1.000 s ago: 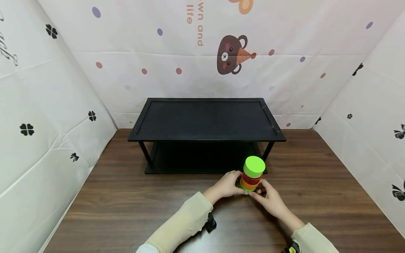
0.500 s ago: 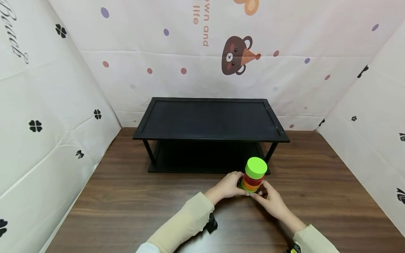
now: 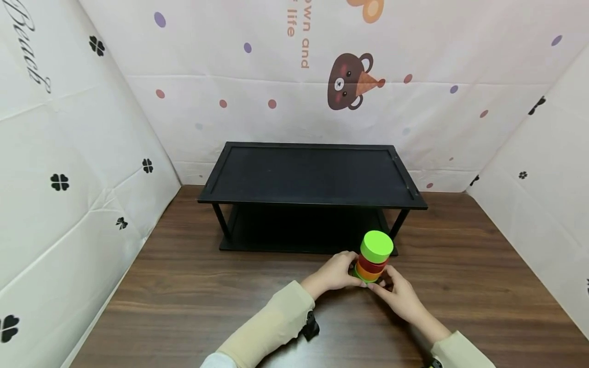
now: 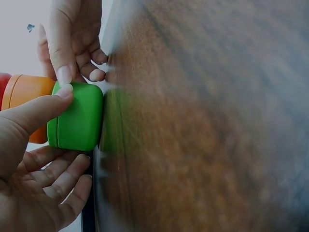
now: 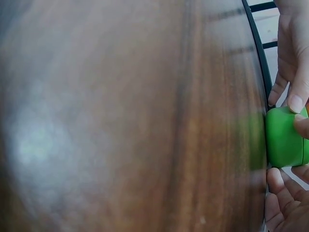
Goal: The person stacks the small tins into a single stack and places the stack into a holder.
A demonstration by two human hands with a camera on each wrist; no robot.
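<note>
A short stack of round coloured pieces stands upright on the wooden table, with a bright green top piece [image 3: 377, 247], a red piece [image 3: 371, 265] and an orange piece [image 3: 366, 274] beneath it. At the bottom is a darker green rounded piece [image 4: 79, 118] with a seam line, its base at the tabletop. My left hand [image 3: 336, 273] grips this lowest piece from the left, thumb across its near side. From the right, my right hand [image 3: 402, 299] holds the same piece, its thumb tip meeting the left thumb. Fingers of both hands curve round behind it.
Just behind the hands stands a black two-tier rack [image 3: 308, 174], its lower shelf [image 3: 303, 227] close to the stack. White printed cloth [image 3: 276, 122] walls the wooden table [image 3: 193, 296] at the back and both sides. Dark wrist cameras sit at both cuffs.
The head view has shifted slightly, so the whole scene slides a little to the right. Both hands keep the same hold on the stack, which stays in place before the rack.
</note>
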